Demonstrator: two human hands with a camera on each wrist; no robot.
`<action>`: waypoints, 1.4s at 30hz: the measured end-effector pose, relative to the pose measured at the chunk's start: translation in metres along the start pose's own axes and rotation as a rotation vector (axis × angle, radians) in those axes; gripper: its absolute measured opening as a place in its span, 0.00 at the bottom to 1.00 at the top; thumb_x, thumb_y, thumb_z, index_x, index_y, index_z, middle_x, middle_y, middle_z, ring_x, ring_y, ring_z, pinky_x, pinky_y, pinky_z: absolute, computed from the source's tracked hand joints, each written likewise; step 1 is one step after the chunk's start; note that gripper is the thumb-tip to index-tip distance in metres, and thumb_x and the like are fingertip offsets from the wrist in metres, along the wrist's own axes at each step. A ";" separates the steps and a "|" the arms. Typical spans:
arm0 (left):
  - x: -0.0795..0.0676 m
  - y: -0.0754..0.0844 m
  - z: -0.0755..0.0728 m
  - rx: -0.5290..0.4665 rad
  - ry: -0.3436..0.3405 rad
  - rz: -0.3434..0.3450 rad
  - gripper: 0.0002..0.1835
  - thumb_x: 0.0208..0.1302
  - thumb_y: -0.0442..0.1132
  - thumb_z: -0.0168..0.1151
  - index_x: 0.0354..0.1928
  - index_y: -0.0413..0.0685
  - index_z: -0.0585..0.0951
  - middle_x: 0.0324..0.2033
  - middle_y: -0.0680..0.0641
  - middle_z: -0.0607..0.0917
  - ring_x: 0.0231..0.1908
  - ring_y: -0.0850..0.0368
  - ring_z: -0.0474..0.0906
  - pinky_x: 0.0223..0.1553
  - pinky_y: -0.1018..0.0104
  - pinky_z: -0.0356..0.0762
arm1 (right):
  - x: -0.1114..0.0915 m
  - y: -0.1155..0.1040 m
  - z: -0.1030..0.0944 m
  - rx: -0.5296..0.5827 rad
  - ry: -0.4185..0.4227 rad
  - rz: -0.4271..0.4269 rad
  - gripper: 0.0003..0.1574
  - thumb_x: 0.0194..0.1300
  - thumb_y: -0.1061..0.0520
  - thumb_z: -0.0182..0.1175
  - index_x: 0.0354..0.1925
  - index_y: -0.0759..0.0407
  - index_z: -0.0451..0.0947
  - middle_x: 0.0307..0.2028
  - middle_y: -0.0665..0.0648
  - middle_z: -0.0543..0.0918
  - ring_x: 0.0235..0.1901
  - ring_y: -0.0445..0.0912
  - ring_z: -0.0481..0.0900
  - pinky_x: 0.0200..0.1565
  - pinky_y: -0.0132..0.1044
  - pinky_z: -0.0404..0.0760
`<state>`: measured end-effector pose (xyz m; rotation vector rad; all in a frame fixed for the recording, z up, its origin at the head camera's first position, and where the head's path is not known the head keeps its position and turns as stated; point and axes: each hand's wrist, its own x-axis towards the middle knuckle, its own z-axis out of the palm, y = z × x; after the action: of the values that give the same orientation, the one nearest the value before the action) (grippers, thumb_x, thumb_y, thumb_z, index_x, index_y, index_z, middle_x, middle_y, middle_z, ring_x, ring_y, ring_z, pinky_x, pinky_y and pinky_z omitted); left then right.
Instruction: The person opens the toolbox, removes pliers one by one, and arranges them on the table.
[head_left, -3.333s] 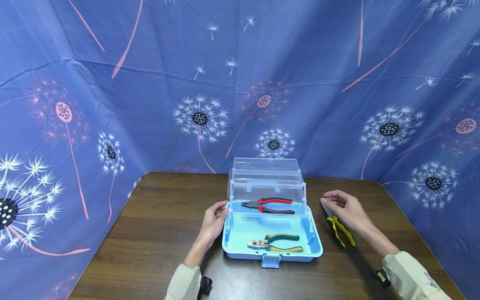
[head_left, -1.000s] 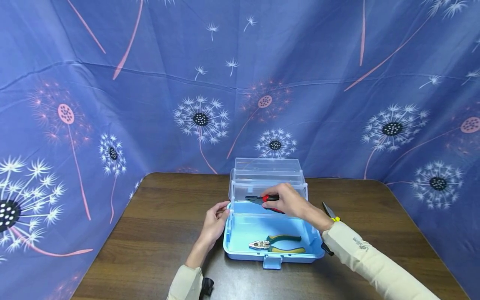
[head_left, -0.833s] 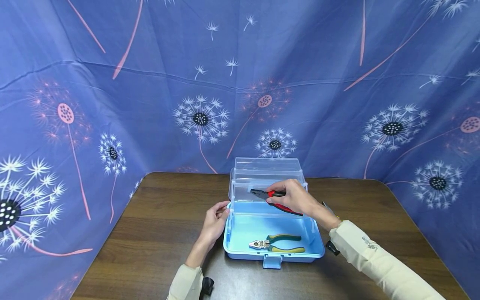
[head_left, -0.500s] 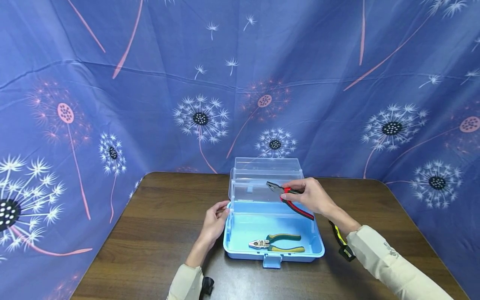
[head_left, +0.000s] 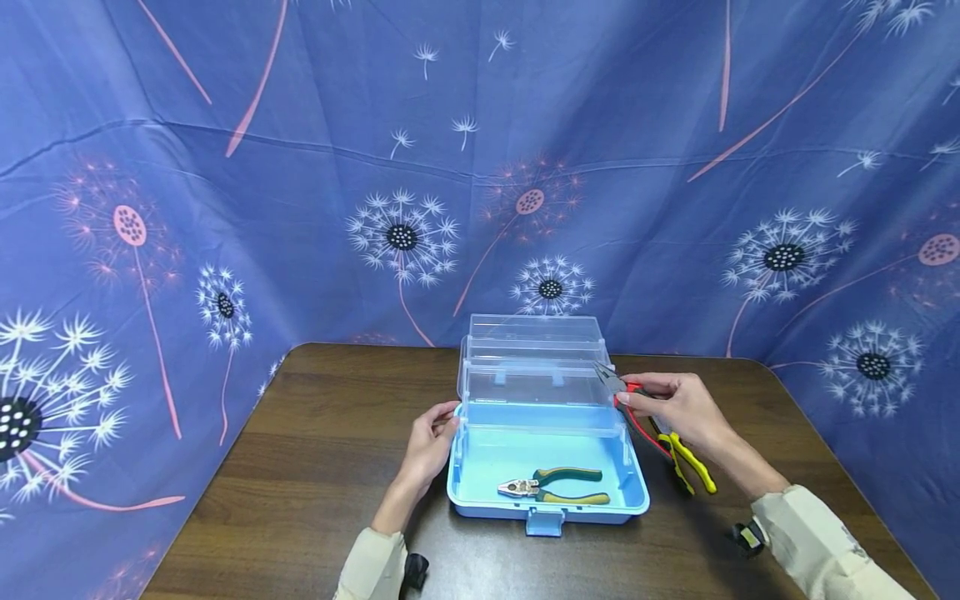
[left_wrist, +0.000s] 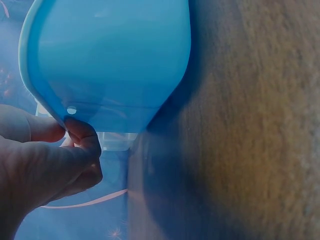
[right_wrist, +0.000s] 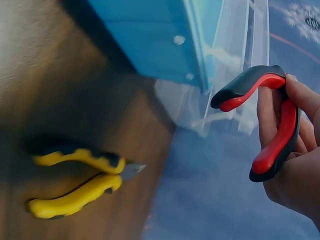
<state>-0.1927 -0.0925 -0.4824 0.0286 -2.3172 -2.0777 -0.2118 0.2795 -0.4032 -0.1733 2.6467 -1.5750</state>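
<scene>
Red-and-black handled pliers [head_left: 637, 408] hang in the air by the toolbox's right edge, gripped near the pivot by my right hand [head_left: 686, 408]. Their handles spread apart in the right wrist view. My left hand [head_left: 429, 446] pinches the left rim of the light blue toolbox [head_left: 480, 508] between thumb and fingers, as the left wrist view also shows. Inside the box bottom lie green-and-yellow handled pliers [head_left: 555, 486]. On the table, right of the box and below my right hand, rest yellow-and-black handled pliers [right_wrist: 80, 182], partly covered in the head view.
The toolbox's clear tray [head_left: 540, 417] and raised transparent lid [head_left: 534, 329] stand at its back. A blue latch [head_left: 544, 523] hangs off the front. The brown wooden table [head_left: 315, 467] meets a blue dandelion-print cloth [head_left: 300, 208] behind.
My right hand took the red-and-black pliers from the clear tray, lifted them and carried them right, past the box's right edge. My left hand stayed on the rim.
</scene>
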 end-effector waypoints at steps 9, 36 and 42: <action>0.000 0.000 0.000 -0.011 -0.010 0.003 0.16 0.69 0.32 0.52 0.57 0.36 0.75 0.48 0.38 0.77 0.42 0.53 0.75 0.41 0.69 0.74 | -0.026 0.038 -0.027 0.084 0.077 0.060 0.36 0.58 0.47 0.67 0.58 0.66 0.73 0.39 0.55 0.86 0.37 0.49 0.85 0.38 0.37 0.82; -0.002 0.001 0.001 0.024 -0.014 -0.013 0.16 0.70 0.32 0.51 0.57 0.37 0.75 0.47 0.40 0.77 0.44 0.51 0.74 0.45 0.65 0.74 | -0.066 0.154 -0.080 0.332 0.217 0.212 0.10 0.60 0.57 0.66 0.40 0.42 0.82 0.32 0.47 0.87 0.33 0.43 0.85 0.36 0.36 0.82; -0.002 -0.001 -0.001 0.014 -0.010 0.001 0.16 0.69 0.31 0.51 0.57 0.36 0.75 0.48 0.39 0.77 0.45 0.50 0.75 0.44 0.67 0.75 | -0.062 0.150 -0.074 -0.095 0.276 0.250 0.31 0.57 0.42 0.67 0.51 0.63 0.80 0.35 0.53 0.87 0.33 0.37 0.83 0.34 0.29 0.77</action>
<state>-0.1908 -0.0939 -0.4831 0.0175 -2.3371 -2.0668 -0.1685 0.4225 -0.5007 0.3840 2.8072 -1.4871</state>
